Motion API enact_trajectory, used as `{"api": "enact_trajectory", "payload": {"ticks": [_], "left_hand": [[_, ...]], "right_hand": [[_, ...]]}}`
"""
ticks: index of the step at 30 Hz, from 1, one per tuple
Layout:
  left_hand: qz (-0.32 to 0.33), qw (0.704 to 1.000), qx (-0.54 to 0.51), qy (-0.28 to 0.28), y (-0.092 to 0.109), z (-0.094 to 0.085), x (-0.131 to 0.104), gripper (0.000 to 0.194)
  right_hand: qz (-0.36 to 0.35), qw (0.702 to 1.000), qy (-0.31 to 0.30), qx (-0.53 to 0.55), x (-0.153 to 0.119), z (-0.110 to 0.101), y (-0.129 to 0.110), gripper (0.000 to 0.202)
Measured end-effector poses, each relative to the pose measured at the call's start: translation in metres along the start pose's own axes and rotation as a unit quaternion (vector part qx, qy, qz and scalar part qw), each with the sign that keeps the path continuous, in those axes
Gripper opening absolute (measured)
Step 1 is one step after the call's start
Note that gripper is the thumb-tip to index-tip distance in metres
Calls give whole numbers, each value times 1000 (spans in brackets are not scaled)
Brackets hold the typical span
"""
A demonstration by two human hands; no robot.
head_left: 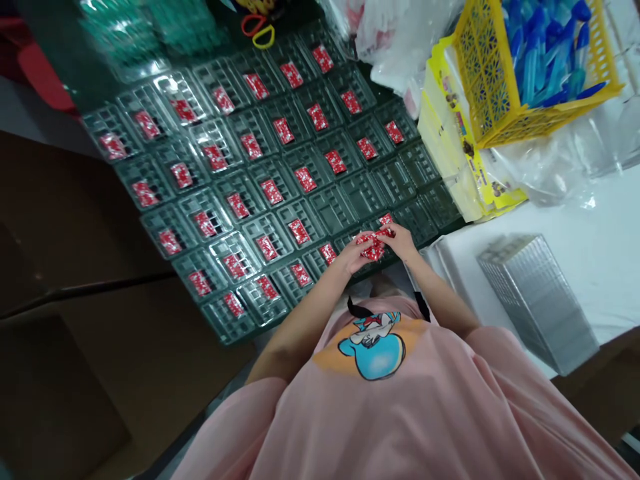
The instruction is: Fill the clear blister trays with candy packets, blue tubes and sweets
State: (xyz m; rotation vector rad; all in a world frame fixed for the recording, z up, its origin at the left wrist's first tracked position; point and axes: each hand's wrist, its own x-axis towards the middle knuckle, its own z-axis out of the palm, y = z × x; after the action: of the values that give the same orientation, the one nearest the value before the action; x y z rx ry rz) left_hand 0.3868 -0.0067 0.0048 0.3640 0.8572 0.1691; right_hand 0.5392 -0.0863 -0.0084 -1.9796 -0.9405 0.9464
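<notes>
Dark green tabletop [83,77] lies under rows of clear plastic trays [327,217], most with a small red-and-white packet [300,231] inside; several trays toward the right hold none. At the near edge, the left hand [353,259] and right hand [399,242] are close together, fingers gripping a small bunch of red-and-white packets [371,248] between them. Scissors [263,35] with red and yellow handles lie at the far side. To the far right, a yellow basket [493,87] holds blue items [540,57], beside yellow printed sheets [450,143]. Nearer on the right, a stack of clear trays [543,303] rests on a white surface [580,220]
</notes>
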Motion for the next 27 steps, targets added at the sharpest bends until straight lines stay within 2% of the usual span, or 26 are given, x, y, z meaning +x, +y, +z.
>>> {"api": "enact_trajectory", "payload": {"ticks": [3,8,11,16,20,24,25,27], "left_hand": [[-7,1000,-2,-4,1,2,4,35],[-2,999,-26,21,4,4,11,35],[-2,999,-25,27,7,8,15,36],[-7,1000,-7,9,15,21,16,38],[-23,1000,-9,-5,20,32,15,50],[-22,999,0,-28,19,39,21,56],[-22,999,3,-33,18,40,23,55],[-20,999,6,-40,16,43,28,52]], "right_hand": [[4,999,48,4,0,-20,9,21],[71,970,230,-39,13,-63,41,17],[85,956,272,-73,24,-76,58,16],[83,957,230,-154,33,-70,62,12],[79,948,219,-216,33,-68,56,14],[34,960,222,-168,30,-69,42,22],[10,969,206,-136,29,-67,37,24],[-31,989,134,-57,27,-59,27,26]]}}
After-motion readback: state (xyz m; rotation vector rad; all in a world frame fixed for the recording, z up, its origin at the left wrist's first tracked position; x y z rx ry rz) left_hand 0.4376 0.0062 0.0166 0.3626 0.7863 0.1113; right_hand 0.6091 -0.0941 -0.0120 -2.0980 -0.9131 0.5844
